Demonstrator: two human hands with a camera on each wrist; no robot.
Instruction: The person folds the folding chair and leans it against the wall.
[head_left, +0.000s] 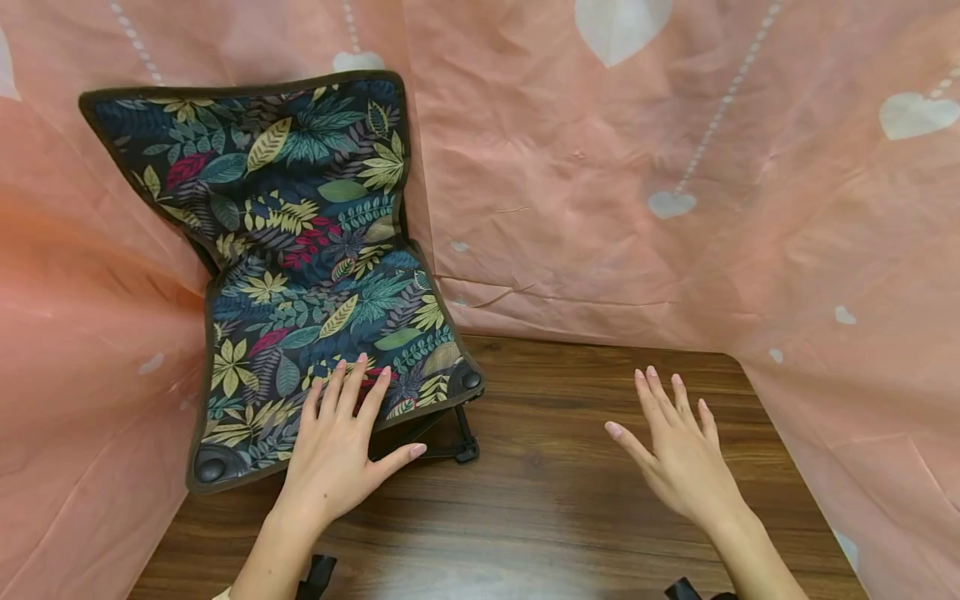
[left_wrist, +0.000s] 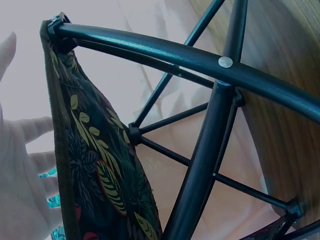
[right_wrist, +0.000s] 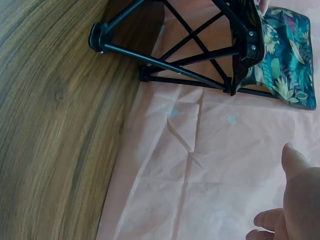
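Note:
A folding chair with dark leaf-patterned fabric stands unfolded at the left of the wooden tabletop. Its black tube frame crosses below the seat in the left wrist view. My left hand, fingers spread and straight, overlaps the front of the seat in the head view and holds nothing. In the left wrist view its fingers sit beside the seat's brown-bound edge. To the right, my right hand hovers over the wood with fingers extended and nothing in it. The chair's backrest shows in the right wrist view.
Pink cloth printed with white hearts hangs behind the chair and along both sides. The dark wooden tabletop reaches from the chair to the cloth at the right. A chair foot rests on the wood between my hands.

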